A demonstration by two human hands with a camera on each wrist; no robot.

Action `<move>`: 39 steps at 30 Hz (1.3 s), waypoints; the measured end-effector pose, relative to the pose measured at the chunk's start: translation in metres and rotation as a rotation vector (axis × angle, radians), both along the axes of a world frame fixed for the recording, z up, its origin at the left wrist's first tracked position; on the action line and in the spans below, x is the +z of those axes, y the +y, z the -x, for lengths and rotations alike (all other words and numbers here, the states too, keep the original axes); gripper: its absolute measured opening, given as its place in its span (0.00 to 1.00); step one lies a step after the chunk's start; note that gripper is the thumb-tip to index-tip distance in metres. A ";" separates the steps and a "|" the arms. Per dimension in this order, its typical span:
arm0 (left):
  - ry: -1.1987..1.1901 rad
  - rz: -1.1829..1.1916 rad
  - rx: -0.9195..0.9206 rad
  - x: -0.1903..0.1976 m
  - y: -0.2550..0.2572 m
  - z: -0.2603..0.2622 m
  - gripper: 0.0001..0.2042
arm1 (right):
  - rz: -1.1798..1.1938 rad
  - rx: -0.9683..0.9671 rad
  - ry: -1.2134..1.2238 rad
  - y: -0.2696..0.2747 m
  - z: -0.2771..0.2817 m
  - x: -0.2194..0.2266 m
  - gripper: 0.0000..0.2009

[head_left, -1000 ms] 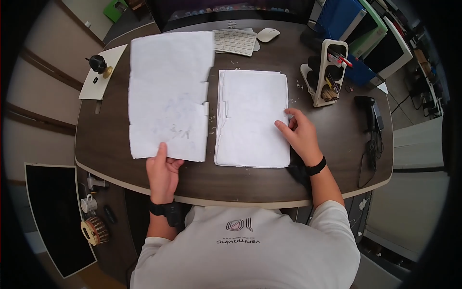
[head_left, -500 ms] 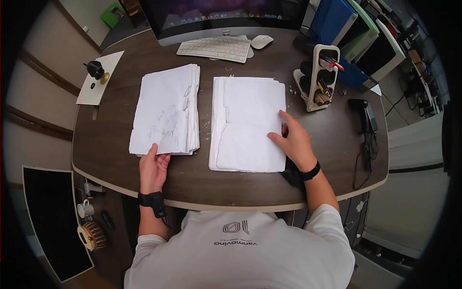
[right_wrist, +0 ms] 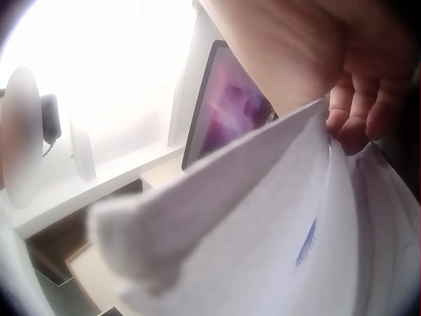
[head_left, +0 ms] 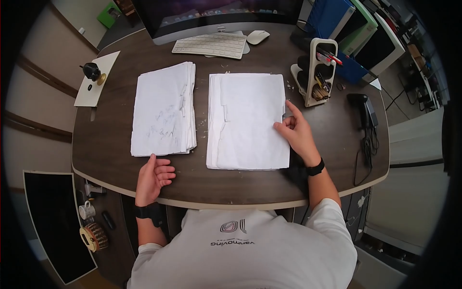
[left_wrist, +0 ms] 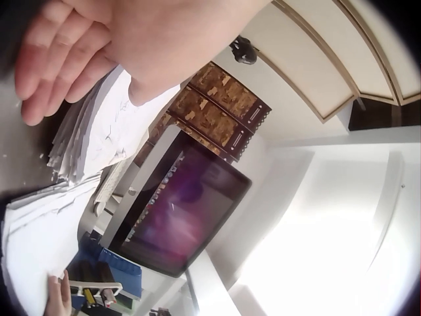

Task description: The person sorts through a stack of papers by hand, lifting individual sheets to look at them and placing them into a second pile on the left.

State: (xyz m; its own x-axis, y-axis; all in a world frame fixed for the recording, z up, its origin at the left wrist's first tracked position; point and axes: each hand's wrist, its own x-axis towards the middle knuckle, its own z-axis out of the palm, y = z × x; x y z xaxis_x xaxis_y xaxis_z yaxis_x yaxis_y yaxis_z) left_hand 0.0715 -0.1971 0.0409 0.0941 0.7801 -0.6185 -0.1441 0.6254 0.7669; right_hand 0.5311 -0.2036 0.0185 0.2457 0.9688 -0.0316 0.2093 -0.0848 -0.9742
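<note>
Two stacks of white paper with ragged, torn edges lie side by side on the desk. Faint pencil-like scribbles mark the top sheet of the left stack (head_left: 161, 106). Just below that stack's near edge is my left hand (head_left: 153, 179), palm turned inward, fingers loosely bent and holding nothing; the thumb tip is right at the paper's edge. My right hand (head_left: 299, 130) pinches the right edge of the right stack (head_left: 248, 120), thumb on top and fingers at the side. In the right wrist view a lifted sheet (right_wrist: 250, 217) with a blue ink mark rises from under the thumb.
A keyboard (head_left: 209, 45), mouse (head_left: 258, 37) and monitor (head_left: 221, 19) stand behind the stacks. A pen holder (head_left: 315, 72) and binders are at the back right, a black corded device (head_left: 364, 113) at the right. Paper scraps (head_left: 204, 127) lie between the stacks.
The left hand lowered a scribbled sheet onto the left stack, let go and drew back toward the body. The right hand stayed at the right stack's edge, its fingers shifting slightly.
</note>
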 end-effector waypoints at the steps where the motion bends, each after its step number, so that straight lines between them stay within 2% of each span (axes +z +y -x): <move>1: 0.039 -0.049 0.030 0.000 -0.001 -0.002 0.25 | 0.021 -0.003 0.042 0.000 -0.001 0.001 0.38; 5: 0.097 -0.131 0.089 -0.002 0.004 -0.006 0.23 | 0.091 -0.005 0.055 0.002 -0.011 0.003 0.33; 6: 0.094 -0.129 0.085 -0.003 0.003 -0.007 0.23 | 0.104 0.010 0.032 0.003 -0.015 -0.002 0.29; 7: 0.091 -0.098 0.031 -0.004 0.001 -0.008 0.23 | 0.116 0.025 0.010 0.004 -0.017 -0.003 0.24; 8: 0.089 -0.068 -0.022 -0.004 0.000 -0.010 0.23 | 0.117 0.021 0.010 0.004 -0.017 -0.003 0.24; 9: 0.089 -0.068 -0.026 -0.003 -0.002 -0.014 0.23 | 0.059 0.016 -0.005 0.004 -0.015 -0.002 0.19; 10: 0.067 -0.036 -0.157 0.005 -0.007 -0.027 0.23 | 0.001 0.013 -0.021 0.004 -0.012 0.001 0.13; 11: 0.045 -0.003 -0.286 0.011 -0.012 -0.041 0.23 | 0.003 0.010 -0.022 0.003 -0.009 0.005 0.13; 13: -0.033 0.059 -0.552 0.016 -0.016 -0.070 0.23 | -0.015 -0.014 0.297 0.002 0.000 0.014 0.08; 15: -0.180 0.065 -0.716 0.019 -0.020 -0.104 0.24 | -0.048 -0.018 0.374 0.001 0.008 0.013 0.07; 16: -0.185 0.060 -0.711 0.016 -0.022 -0.119 0.24 | -0.082 -0.024 0.455 0.001 0.010 0.013 0.06; 18: -0.417 0.182 -0.577 0.005 -0.025 -0.147 0.22 | -0.066 0.017 0.458 -0.002 0.014 0.013 0.08; 19: -0.419 0.175 -0.569 0.003 -0.025 -0.158 0.22 | -0.048 0.051 0.468 -0.002 0.017 0.013 0.09; 21: -0.499 0.133 -0.294 0.001 -0.024 -0.172 0.21 | -0.032 0.077 0.438 -0.006 0.025 0.023 0.11; 25: -0.353 -0.037 -0.193 -0.001 -0.015 -0.160 0.18 | -0.076 0.114 0.432 -0.005 0.021 0.026 0.13; 27: -0.241 -0.238 -0.011 0.007 -0.008 -0.136 0.15 | -0.087 0.135 0.413 -0.005 0.014 0.019 0.14; 29: -0.171 -0.272 0.173 0.013 0.001 -0.107 0.13 | -0.076 0.034 -0.219 -0.002 0.011 0.012 0.22; 30: -0.151 -0.301 0.234 0.015 0.005 -0.090 0.13 | -0.071 0.025 -0.215 -0.003 0.012 0.012 0.22; 32: -0.106 -0.325 0.340 0.022 0.014 -0.061 0.13 | -0.069 -0.042 -0.643 -0.003 0.015 0.017 0.32; 33: -0.080 -0.319 0.387 0.025 0.018 -0.049 0.13 | -0.068 -0.048 -0.639 -0.003 0.018 0.021 0.32; 35: -0.057 -0.311 0.398 0.025 0.024 -0.031 0.13 | 0.042 0.008 -0.770 -0.003 0.022 0.027 0.38; 39: 0.005 -0.258 0.385 0.012 0.036 -0.009 0.11 | 0.045 0.018 -0.739 -0.005 0.024 0.026 0.39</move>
